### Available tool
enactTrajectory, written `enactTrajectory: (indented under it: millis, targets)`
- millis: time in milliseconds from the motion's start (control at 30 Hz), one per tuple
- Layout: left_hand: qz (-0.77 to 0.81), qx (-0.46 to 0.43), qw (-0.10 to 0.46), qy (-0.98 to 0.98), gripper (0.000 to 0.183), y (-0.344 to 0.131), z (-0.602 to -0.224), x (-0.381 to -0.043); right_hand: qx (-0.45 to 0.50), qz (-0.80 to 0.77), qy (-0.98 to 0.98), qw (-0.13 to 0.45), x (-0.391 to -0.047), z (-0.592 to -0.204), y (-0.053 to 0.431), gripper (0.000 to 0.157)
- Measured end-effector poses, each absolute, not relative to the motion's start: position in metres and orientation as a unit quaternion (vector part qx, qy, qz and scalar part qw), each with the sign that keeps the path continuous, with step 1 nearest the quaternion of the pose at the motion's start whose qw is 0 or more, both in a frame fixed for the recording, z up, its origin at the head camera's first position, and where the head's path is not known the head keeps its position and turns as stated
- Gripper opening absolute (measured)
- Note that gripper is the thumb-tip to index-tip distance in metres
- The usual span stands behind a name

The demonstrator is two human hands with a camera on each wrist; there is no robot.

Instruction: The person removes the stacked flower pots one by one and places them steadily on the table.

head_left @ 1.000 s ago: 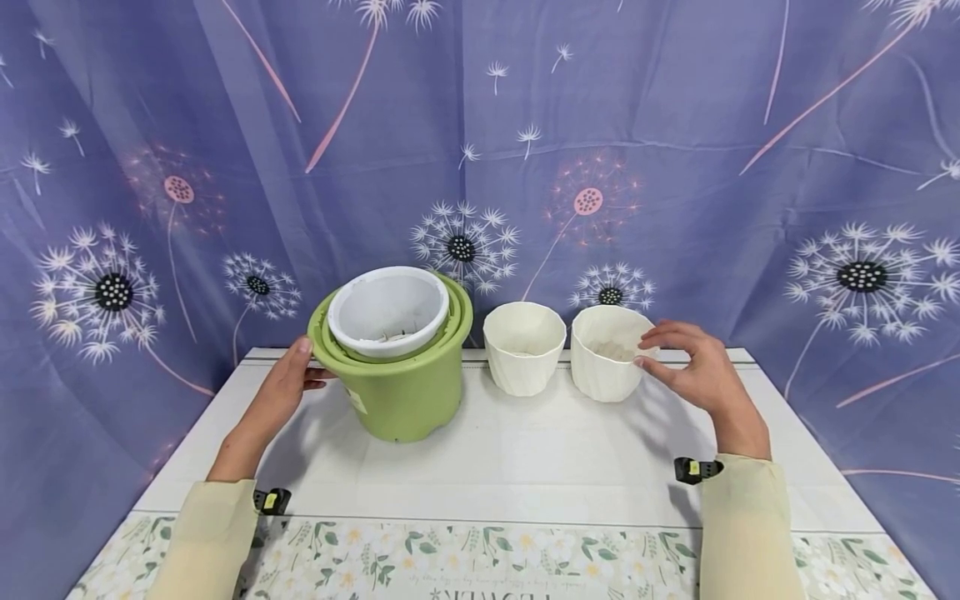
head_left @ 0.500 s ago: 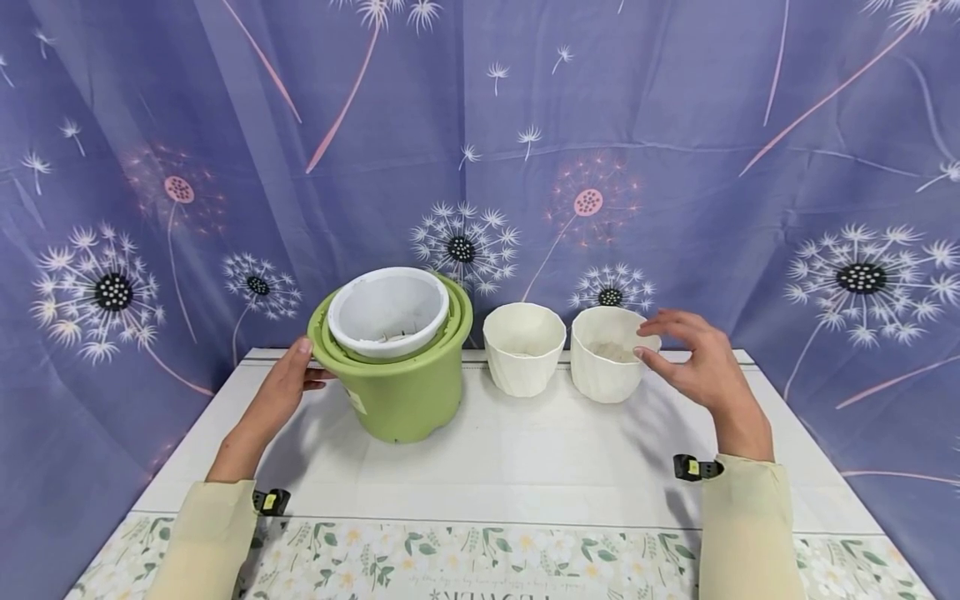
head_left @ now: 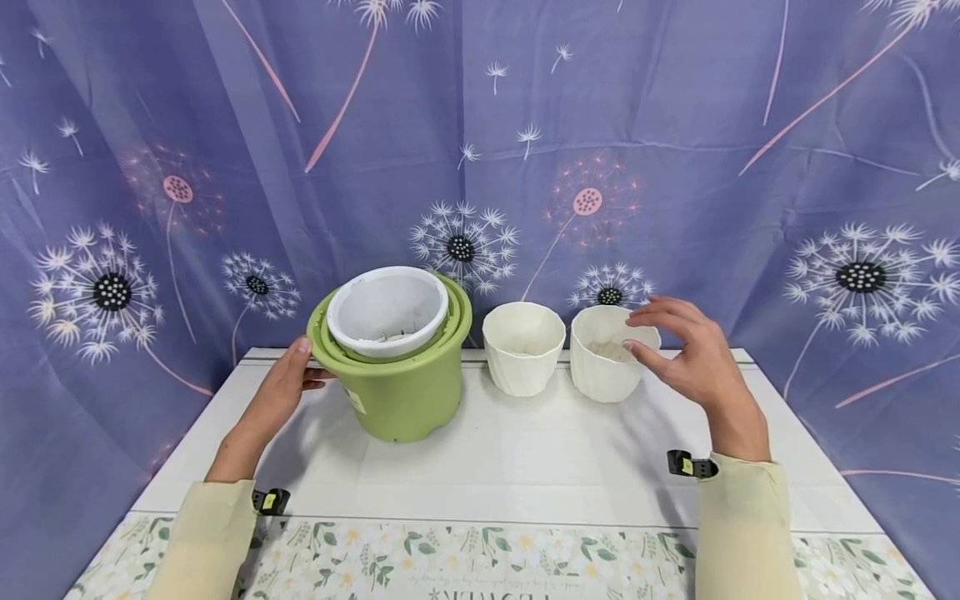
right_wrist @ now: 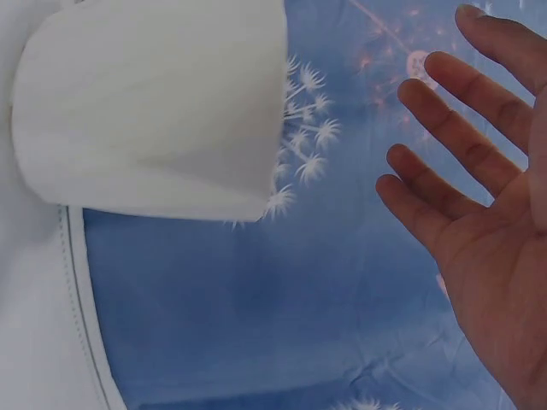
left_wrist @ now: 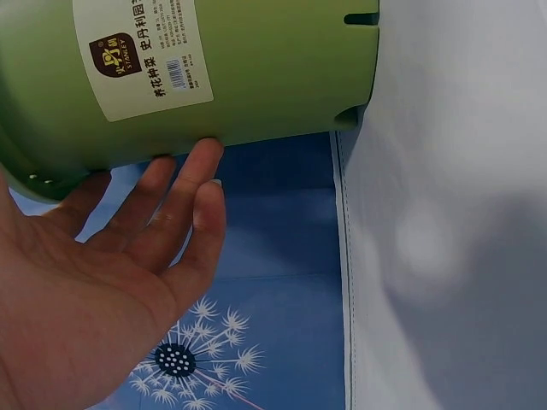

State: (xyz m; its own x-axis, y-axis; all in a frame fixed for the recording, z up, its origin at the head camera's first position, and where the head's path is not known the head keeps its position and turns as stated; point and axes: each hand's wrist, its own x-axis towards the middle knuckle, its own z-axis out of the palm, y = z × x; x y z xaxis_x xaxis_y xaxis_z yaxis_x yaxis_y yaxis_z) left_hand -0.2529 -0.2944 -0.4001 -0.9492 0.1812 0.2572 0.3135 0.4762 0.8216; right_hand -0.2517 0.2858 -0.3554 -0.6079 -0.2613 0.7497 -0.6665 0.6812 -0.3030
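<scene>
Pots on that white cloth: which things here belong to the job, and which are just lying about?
Likely the job:
Green pot, touched by left hand
White pot, nested inside it
Cream pot nearest right hand

Likely just there:
Other cream pot, untouched
White cloth
Purple curtain

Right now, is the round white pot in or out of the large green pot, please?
In: the green pot surrounds the white pot, whose rim protrudes.

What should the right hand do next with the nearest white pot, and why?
Maybe the right hand should ease its fingers down to pinch the right-hand white flowerpot: they look open and apart from it in the wrist view, while the left hand touches the green flowerpot.
</scene>
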Motion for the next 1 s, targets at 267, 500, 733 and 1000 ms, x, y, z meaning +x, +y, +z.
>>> enactTrajectory:
  millis: [267,500,733,1000]
  targets:
    - [-0.49,-0.143,0.066,-0.857,0.063,-0.294,-0.4,-0.252,0.305,0.29,-0.831,0.363,-0.25,-0.347,0.274,0.036]
    - [-0.493,-0.145,0.061,-0.855,0.063,-0.295,-0.399,-0.252,0.321,0.302,-0.82,0.366,-0.247,-0.342,0.264,0.04]
    - [-0.492,-0.145,0.058,-0.856,0.063,-0.295,-0.399,-0.251,0.343,0.298,-0.815,0.359,-0.249,-0.34,0.251,0.039]
    - [-0.492,-0.147,0.058,-0.856,0.063,-0.295,-0.399,-0.251,0.348,0.301,-0.814,0.354,-0.25,-0.337,0.242,0.035]
